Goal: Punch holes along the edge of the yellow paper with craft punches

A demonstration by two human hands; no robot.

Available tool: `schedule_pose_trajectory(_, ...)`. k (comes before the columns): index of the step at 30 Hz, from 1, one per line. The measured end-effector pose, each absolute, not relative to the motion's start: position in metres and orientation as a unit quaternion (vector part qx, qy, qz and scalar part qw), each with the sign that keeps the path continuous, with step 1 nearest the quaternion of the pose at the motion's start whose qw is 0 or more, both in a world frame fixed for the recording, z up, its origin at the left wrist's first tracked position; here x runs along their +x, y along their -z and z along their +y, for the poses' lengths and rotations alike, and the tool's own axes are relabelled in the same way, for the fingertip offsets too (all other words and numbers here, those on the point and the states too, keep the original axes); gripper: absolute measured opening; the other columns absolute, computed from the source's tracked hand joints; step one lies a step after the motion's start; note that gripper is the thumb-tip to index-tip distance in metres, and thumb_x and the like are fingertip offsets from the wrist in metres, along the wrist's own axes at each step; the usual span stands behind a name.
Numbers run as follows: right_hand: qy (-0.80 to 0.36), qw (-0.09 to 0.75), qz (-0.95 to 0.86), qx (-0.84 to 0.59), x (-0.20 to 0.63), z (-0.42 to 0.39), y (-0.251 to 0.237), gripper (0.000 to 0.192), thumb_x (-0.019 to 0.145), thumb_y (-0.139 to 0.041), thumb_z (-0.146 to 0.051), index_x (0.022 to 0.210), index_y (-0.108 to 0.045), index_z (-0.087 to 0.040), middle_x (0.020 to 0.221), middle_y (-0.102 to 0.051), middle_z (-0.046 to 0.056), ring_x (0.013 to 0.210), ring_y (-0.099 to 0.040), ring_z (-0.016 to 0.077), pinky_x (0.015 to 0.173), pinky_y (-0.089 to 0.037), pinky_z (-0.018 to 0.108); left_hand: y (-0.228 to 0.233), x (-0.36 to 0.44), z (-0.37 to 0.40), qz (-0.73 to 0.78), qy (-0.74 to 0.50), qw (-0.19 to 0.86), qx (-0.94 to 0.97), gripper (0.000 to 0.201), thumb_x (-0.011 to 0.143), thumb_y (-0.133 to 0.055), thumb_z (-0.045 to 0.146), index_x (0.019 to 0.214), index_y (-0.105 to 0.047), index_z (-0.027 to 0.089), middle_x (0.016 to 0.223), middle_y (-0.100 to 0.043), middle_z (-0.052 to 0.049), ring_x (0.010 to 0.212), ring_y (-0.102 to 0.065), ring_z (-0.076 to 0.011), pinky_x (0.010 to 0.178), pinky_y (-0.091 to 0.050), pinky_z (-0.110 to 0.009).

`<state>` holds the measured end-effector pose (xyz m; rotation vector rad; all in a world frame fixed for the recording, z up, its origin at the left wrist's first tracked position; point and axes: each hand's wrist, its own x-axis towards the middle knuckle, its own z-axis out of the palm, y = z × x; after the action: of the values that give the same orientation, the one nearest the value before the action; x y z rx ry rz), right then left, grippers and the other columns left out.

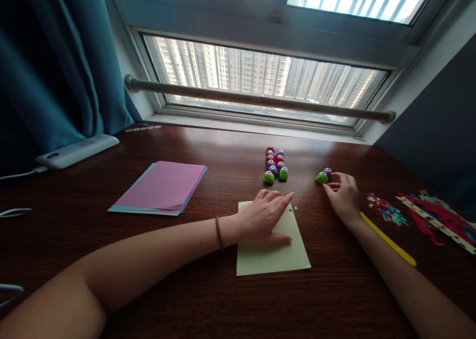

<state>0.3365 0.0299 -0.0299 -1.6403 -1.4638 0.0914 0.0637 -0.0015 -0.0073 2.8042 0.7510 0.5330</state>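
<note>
Your left hand (266, 217) lies palm down over the pale yellow sheet (273, 262) on the near-middle part of the table (193, 299), its fingers spread and gripping nothing. Your right hand (344, 197) is at the right, with thumb and forefinger about a small green one-eyed figure (322, 178) and the purple one-eyed figure (327, 171) just behind it. The thumb appears to touch the green one; whether the fingers actually grip either, you cannot tell from here.

Those two figures sit close together, so a pinch meant for one could push or topple the other. Left of them, the cluster of one-eyed figures (273, 169) stands in two tight columns on the far side of the sheet; a knock from your left fingertips, which point that way, could spoil the rows.

Two tiny stars (296, 208) lie by the sheet's right edge, near your left forefinger; dragging the hand or sheet could scatter them. On the right, your forearm passes close to the yellow stick (390, 243), and a careless sweep could shove it into the loose confetti (386, 210) or the red strips (433, 230) beyond.
</note>
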Motion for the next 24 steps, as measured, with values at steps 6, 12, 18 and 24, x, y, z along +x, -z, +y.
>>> schedule_pose_trajectory(6,-0.286,0.295,-0.734,-0.541,0.305,0.015,0.012,0.024,0.073,-0.064,-0.040,0.079,-0.065,-0.017,0.072,-0.061,0.003,0.064,-0.055,0.0168,0.060,-0.044,0.029,0.005,0.064,-0.002,0.255,-0.164,0.089,0.949,0.092,0.072,-0.049,0.064,0.137,-0.015,0.008,0.119,-0.052,-0.017,0.113,-0.043,-0.0293,0.099,-0.024,-0.044)
schedule_pose_trajectory(12,-0.282,0.250,-0.786,-0.490,0.293,0.009,0.010,0.017,0.073,-0.067,-0.036,0.078,-0.070,-0.019,0.079,-0.061,0.003,0.071,-0.053,0.0166,0.065,-0.040,0.028,0.007,0.063,-0.001,0.242,-0.159,0.087,0.953,0.089,0.074,-0.048,0.064,0.136,-0.017,0.008,0.120,-0.052,-0.017,0.112,-0.047,-0.0268,0.100,-0.024,-0.043)
schedule_pose_trajectory(18,-0.255,0.226,-0.811,-0.475,0.293,0.010,0.011,0.011,0.077,-0.061,-0.027,0.074,-0.065,-0.018,0.077,-0.059,0.004,0.076,-0.052,0.0184,0.071,-0.039,0.031,0.006,0.062,0.000,0.235,-0.153,0.089,0.956,0.082,0.076,-0.048,0.059,0.134,-0.021,0.008,0.123,-0.051,-0.018,0.115,-0.046,-0.0260,0.099,-0.027,-0.041)
schedule_pose_trajectory(24,-0.239,0.217,-0.824,-0.466,0.292,0.009,0.009,0.009,0.079,-0.057,-0.024,0.072,-0.060,-0.018,0.078,-0.058,0.004,0.078,-0.050,0.0186,0.072,-0.039,0.033,0.007,0.062,-0.001,0.237,-0.156,0.083,0.955,0.078,0.077,-0.046,0.059,0.134,-0.024,0.010,0.123,-0.051,-0.017,0.114,-0.046,-0.0260,0.098,-0.029,-0.041)
